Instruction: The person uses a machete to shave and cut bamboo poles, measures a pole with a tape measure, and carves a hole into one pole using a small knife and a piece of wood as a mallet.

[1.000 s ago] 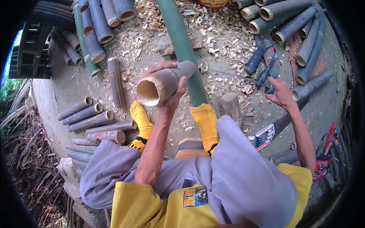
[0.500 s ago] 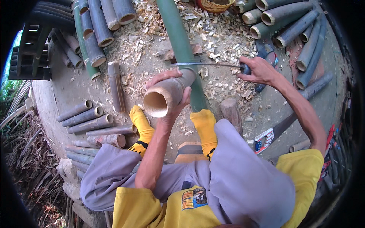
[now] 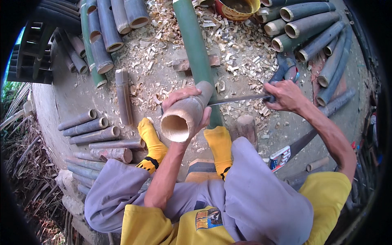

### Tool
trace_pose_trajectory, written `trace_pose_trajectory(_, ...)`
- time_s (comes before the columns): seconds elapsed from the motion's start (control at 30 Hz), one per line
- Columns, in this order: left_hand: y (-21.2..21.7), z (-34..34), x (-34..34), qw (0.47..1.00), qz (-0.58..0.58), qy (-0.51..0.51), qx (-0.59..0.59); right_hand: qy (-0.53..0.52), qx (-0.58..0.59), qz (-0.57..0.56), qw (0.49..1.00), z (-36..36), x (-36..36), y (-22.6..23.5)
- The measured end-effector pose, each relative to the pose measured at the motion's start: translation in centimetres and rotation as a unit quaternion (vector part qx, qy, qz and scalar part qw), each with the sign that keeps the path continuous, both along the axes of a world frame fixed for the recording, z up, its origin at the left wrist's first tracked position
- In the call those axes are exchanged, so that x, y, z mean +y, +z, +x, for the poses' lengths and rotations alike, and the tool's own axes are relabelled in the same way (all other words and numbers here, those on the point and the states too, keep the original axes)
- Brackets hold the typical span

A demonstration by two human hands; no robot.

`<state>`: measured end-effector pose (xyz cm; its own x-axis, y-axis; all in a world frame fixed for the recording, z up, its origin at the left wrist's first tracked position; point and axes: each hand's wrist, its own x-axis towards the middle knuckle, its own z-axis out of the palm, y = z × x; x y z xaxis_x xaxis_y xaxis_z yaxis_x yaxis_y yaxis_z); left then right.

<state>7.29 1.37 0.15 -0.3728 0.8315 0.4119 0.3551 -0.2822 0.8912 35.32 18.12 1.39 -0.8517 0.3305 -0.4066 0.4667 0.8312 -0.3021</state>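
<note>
- Two hands work: left hand (image 3: 185, 100) is wrapped around a bamboo tube (image 3: 185, 116), above the yellow socks (image 3: 218, 143).
- Right hand (image 3: 286, 94) is closed on a blade (image 3: 237, 99); its tip seems to touch the tube.

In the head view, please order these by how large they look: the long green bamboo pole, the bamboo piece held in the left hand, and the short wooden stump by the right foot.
1. The long green bamboo pole, clearly largest.
2. The bamboo piece gripped in the left hand; it is nearer the camera, which may enlarge it.
3. The short wooden stump, smallest.
</note>
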Motion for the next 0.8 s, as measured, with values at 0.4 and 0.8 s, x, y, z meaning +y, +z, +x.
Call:
trace_pose_trajectory(0.4,-1.8,-13.3,0.8,0.932,-0.238,0.240,0.130,-0.339,0.103,0.012,0.935,9.3,-5.7,-0.6)
trace_pose_trajectory(0.8,-7.9,-14.7,-20.2,0.648,-0.677,0.087,0.339,-0.611,0.173,-0.165,0.755,6.6,-17.2,-6.7)
